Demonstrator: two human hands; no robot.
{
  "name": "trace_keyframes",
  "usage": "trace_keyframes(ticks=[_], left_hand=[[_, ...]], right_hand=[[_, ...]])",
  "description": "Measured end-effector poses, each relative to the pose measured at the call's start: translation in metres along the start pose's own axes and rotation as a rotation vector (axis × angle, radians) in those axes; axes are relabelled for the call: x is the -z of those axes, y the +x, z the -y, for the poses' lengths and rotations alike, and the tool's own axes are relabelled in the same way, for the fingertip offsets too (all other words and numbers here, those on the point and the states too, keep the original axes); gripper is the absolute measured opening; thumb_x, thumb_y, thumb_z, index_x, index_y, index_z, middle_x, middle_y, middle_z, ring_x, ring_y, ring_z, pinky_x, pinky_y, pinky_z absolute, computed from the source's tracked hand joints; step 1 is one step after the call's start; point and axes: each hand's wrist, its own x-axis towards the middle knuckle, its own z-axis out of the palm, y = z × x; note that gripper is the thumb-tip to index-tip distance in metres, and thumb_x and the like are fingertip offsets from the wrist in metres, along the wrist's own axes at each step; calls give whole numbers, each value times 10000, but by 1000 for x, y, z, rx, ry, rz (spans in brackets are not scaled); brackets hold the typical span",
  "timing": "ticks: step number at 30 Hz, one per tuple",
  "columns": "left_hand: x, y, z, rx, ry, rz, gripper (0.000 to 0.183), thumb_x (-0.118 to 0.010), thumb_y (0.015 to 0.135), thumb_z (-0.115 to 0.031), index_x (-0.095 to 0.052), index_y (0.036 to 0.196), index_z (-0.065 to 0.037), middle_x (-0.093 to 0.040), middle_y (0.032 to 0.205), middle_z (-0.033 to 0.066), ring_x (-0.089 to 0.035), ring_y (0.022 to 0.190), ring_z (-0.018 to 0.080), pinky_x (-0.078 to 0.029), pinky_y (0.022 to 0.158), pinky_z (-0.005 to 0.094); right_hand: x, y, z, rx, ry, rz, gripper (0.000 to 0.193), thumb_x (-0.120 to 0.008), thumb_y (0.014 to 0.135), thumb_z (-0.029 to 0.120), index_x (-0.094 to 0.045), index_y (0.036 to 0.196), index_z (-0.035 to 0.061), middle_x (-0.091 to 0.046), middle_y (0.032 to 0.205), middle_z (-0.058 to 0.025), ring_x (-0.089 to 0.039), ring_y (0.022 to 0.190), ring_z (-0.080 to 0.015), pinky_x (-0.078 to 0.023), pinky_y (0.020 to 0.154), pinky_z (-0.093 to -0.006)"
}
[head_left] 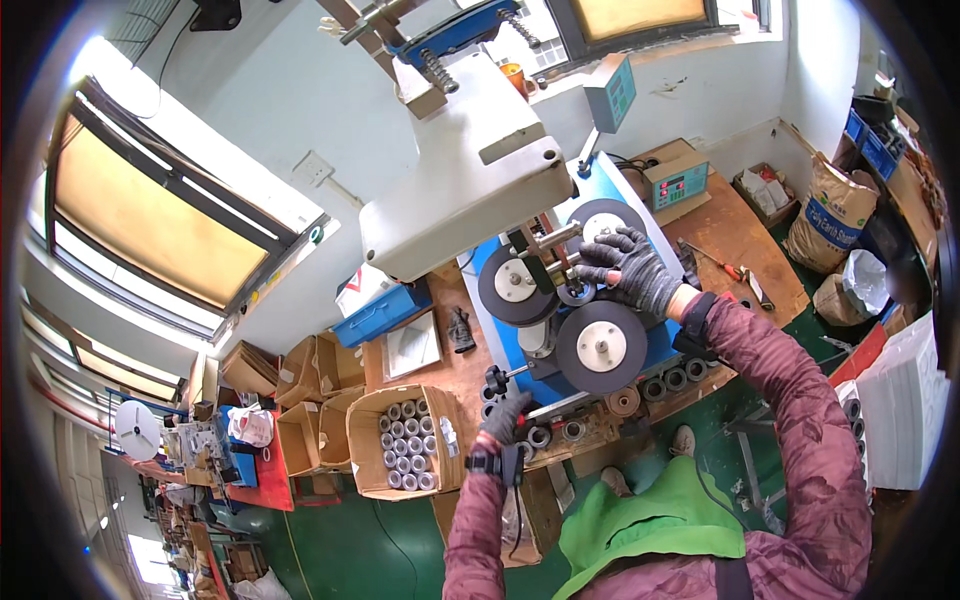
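Observation:
My right hand (pixel 645 276), in a grey striped glove, reaches over the machine's blue bed with fingers stretched and spread. Its fingertips are beside a small metal ring (pixel 576 293) that sits among three black wheels: a left one (pixel 500 283), a front one (pixel 622 367) and a back one (pixel 625 215). Whether they touch the ring I cannot tell. My left hand (pixel 507 418), in a dark glove, is closed at the bench's front edge, just below a black knob (pixel 496 378). What it holds, if anything, is hidden. Several metal rings (pixel 539 436) stand close to it.
A cardboard box (pixel 367 465) of metal rings stands left of my left hand. The white machine head (pixel 470 200) overhangs the wheels. A control box (pixel 680 185), a screwdriver (pixel 722 262) and more rings (pixel 676 379) are to the right. A loose glove (pixel 461 330) lies near a blue bin (pixel 383 312).

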Motion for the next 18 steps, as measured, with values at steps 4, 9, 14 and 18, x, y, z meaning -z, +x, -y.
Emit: trace_keyframes(ticks=[4,9,14,18], left_hand=[[6,13,-1,3,268,109,288,-620,683,-107,-571,964,-64,-620,888,165,-594,849,336,-466,726,399],[-18,26,4,620,-401,-104,114,-558,801,-100,-573,897,-41,-589,707,68,-539,530,189,-433,484,320],[-42,15,0,213,268,-558,166,-501,882,-242,-573,895,-93,-587,654,138,-545,509,280,-415,462,385],[-47,10,-7,102,328,-711,126,-493,877,-212,-561,924,-117,-564,635,156,-550,555,329,-392,477,422]], right_hand=[[3,-2,1,-13,24,9,457,-619,728,300,-516,1172,336,-480,1253,-24,-421,1171,-258,-263,996,-449],[28,-30,-9,-180,373,-225,490,-629,717,75,-508,1188,139,-559,1073,-135,-574,877,-321,-482,757,-364],[86,-137,-17,-473,354,-87,360,-572,775,77,-539,1133,90,-566,974,-124,-579,783,-261,-477,709,-323],[138,-237,-19,-706,153,-124,255,-553,794,99,-576,1045,57,-575,933,-128,-580,786,-259,-468,697,-318]])
